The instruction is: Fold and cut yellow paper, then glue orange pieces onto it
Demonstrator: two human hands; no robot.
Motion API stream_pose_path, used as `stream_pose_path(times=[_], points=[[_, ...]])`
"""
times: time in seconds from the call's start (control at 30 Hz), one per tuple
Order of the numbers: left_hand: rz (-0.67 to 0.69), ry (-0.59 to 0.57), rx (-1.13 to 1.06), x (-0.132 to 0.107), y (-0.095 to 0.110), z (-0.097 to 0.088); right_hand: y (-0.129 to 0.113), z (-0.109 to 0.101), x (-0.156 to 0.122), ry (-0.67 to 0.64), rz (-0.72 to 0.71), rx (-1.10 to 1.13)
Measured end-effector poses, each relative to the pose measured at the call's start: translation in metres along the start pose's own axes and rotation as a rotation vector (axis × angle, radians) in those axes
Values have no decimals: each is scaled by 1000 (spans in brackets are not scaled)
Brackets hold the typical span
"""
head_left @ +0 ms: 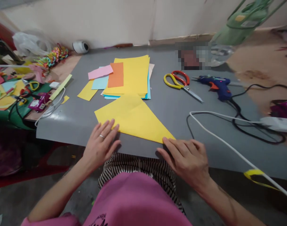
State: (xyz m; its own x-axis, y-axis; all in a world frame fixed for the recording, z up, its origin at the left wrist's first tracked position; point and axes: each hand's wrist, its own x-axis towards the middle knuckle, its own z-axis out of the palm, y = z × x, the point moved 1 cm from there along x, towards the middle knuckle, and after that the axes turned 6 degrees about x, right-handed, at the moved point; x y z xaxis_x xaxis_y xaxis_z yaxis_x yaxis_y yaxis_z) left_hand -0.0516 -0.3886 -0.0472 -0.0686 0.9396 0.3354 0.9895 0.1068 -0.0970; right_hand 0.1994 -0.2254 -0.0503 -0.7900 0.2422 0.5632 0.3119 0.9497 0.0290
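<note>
A yellow sheet of paper [134,117], folded over on a slant, lies near the front edge of the table. My left hand [101,141], with a ring on one finger, rests its spread fingertips on the lower left edge of the sheet. At the sheet's pointed right corner, my right hand [187,157] presses down with its fingertips; the thumb is apart from them, below the paper's edge. Just behind is a stack of yellow sheets [136,73], with blue paper showing underneath. Orange [116,75], pink [100,72] and light blue [100,83] paper pieces overlap its left side.
Scissors [181,83] with red and yellow handles lie right of the stack, beside a blue glue gun [217,84]. A white cable [224,139] crosses the grey table cover [70,116]. A green bottle [242,25] stands at the back right. Paper scraps and tools crowd the left side.
</note>
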Motion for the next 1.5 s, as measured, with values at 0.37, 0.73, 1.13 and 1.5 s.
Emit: stream_pose_path(times=[0.37,0.73,1.13,1.5], points=[[271,218,-127,13,30,17,-6,0,-22,20,-169,166],[284,119,-39,33,24,17,-6,-7,-6,-139,-153,194],[317,194,-136,26,29,22,16,-7,-17,-179,-334,260],[279,300,-337,33,25,36,30,2,20,-162,-231,346]])
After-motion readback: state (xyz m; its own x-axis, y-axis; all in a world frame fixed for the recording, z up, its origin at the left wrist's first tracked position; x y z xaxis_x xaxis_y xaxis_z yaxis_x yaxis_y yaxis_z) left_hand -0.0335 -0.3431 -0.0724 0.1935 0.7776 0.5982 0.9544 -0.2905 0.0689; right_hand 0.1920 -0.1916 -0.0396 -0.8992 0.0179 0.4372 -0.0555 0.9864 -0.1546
